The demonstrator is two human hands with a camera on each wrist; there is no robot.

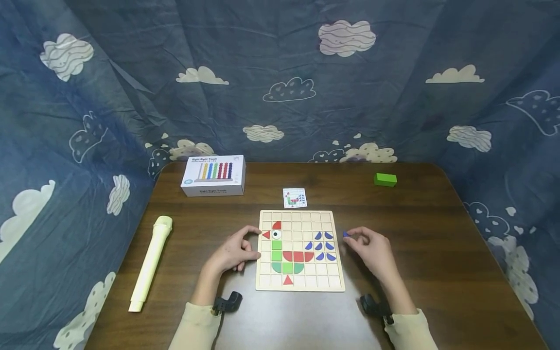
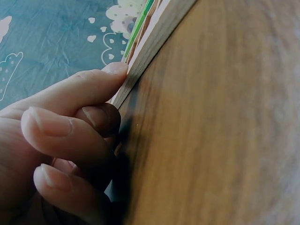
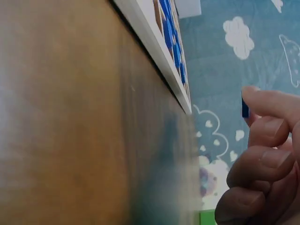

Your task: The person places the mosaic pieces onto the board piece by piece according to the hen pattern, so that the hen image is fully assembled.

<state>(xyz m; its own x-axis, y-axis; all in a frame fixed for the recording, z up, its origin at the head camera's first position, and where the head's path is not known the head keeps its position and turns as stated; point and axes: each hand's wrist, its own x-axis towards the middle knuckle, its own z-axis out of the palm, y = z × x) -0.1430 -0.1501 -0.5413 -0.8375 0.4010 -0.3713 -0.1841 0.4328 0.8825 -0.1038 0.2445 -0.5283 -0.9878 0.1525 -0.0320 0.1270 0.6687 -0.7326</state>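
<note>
A square wooden grid board (image 1: 302, 284) lies on the table. Colored pieces on it form a bird-like figure: red, green and blue shapes and a white square with an eye. At the board's left edge, the index finger and thumb of my left hand (image 1: 234, 250) rest against the rim; the left wrist view shows the other fingers bent. To the right of the board, my right hand (image 1: 372, 248) pinches a small blue piece (image 3: 245, 108) between thumb and index finger, apart from the board. Most of that piece is hidden by the fingertips.
Just behind the board lies a small pattern card (image 1: 295, 198) with a similar bird figure. A white box (image 1: 213, 177) sits at the back left, a green block (image 1: 385, 180) at the back right. On the left lies a pale yellow microphone-shaped stick (image 1: 150, 262).
</note>
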